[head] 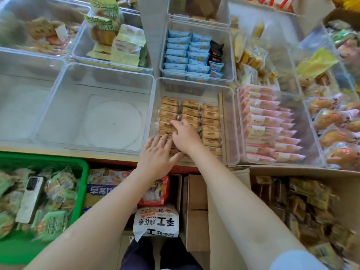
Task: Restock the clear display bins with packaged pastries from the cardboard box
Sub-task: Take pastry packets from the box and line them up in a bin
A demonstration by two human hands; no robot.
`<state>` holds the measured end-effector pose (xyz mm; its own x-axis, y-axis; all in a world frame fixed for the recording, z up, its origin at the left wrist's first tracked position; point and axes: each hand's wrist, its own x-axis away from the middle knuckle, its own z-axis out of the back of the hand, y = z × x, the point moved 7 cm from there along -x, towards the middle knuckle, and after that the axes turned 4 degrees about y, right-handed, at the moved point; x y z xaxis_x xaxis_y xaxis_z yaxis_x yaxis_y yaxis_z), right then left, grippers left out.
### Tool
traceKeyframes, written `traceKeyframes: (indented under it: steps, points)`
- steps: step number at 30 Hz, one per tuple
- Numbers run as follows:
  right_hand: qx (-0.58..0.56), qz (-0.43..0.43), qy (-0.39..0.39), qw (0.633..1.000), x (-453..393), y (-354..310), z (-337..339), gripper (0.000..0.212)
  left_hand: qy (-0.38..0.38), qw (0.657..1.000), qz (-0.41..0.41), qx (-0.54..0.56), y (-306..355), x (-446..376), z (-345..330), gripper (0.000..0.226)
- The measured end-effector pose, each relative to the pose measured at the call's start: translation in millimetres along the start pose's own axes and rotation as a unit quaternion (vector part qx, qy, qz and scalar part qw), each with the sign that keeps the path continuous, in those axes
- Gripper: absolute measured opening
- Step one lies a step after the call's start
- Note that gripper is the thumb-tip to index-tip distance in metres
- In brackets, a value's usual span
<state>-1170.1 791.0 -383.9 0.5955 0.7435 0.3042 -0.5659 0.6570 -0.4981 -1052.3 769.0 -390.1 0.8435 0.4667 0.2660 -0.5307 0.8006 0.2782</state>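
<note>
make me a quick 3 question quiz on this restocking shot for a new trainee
1. True or false: both hands are in the clear bin of tan wrapped pastries.
2. Multiple choice: what lies on the snack packs in the green basket? A) a phone B) a pair of scissors C) a price gun
3. Fill the gap: the bin straight behind the tan pastries holds mostly ____ packets, colour.

Key
1. True: the left hand lies flat at the near end of the rows, and the right hand reaches over it onto the packs.
2. A, a phone.
3. Blue: the blue packets stand in rows.
</note>
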Motion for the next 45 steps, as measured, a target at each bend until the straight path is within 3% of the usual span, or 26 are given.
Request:
traceKeyframes:
  steps: [3, 6, 9, 12, 14, 16, 18, 20, 25, 30, 35, 38, 41, 43, 45]
  points:
    - [-0.065, 0.013, 0.037, 0.997, 29.5, -1.1, 27.3, 0.051, -0.003, 1.000, 0.007, 0.010, 1.1, -1.2, 2.3, 0.075]
    - [-0.140, 0.051, 0.189, 0.970, 89.5, 6.3, 88.5, 0.035, -0.012, 0.998, 0.047, 0.028, 10.1, -1.1, 7.1, 0.070]
    - [-0.171, 0.031, 0.413, 0.894, 165.8, 52.9, 147.4, 0.016, 0.042, 0.990, 0.037, 0.128, 63.0, 7.5, 23.4, 0.059]
    - [-0.196, -0.103, 0.517, 0.827, 218.8, 132.8, 165.0, 0.011, 0.010, 0.942, -0.004, 0.337, 143.6, 20.6, 28.1, 0.050]
    - [-0.193, -0.209, 0.474, 0.833, 228.2, 185.0, 152.9, 0.009, -0.037, 0.915, -0.025, 0.400, 190.1, 28.3, 18.9, 0.053]
    - [-0.181, -0.306, 0.362, 0.862, 220.6, 237.8, 122.6, 0.016, -0.057, 0.920, -0.042, 0.385, 218.3, 31.5, 4.7, 0.059]
    - [-0.207, -0.358, 0.241, 0.878, 208.2, 271.7, 90.6, 0.044, -0.056, 0.929, -0.038, 0.363, 225.9, 30.1, -5.4, 0.058]
    - [-0.202, -0.376, 0.169, 0.888, 196.5, 286.2, 69.2, 0.066, -0.063, 0.930, -0.029, 0.361, 224.2, 28.2, -9.5, 0.054]
    - [-0.169, -0.393, 0.194, 0.883, 186.4, 296.5, 55.0, 0.083, -0.066, 0.936, -0.026, 0.343, 220.8, 26.7, -9.9, 0.049]
    - [-0.139, -0.420, 0.132, 0.887, 194.6, 307.7, 48.4, 0.087, -0.064, 0.931, -0.024, 0.358, 222.5, 29.4, -7.0, 0.045]
    - [-0.148, -0.393, 0.123, 0.899, 203.6, 296.1, 47.1, 0.090, -0.070, 0.930, -0.039, 0.358, 221.9, 31.1, -4.3, 0.043]
    - [-0.220, -0.363, 0.144, 0.894, 213.4, 278.7, 68.9, 0.096, -0.084, 0.931, -0.048, 0.352, 220.5, 32.0, 0.4, 0.045]
    - [-0.314, -0.270, 0.183, 0.892, 236.0, 237.5, 110.5, 0.074, -0.043, 0.939, -0.097, 0.327, 216.9, 37.7, 15.9, 0.055]
    - [-0.316, -0.174, 0.195, 0.912, 247.8, 194.2, 139.9, 0.055, -0.005, 0.915, -0.091, 0.393, 210.3, 43.2, 36.9, 0.047]
    - [-0.303, -0.087, 0.203, 0.927, 248.3, 148.4, 160.8, 0.049, -0.029, 0.855, -0.025, 0.518, 196.4, 42.6, 51.4, 0.036]
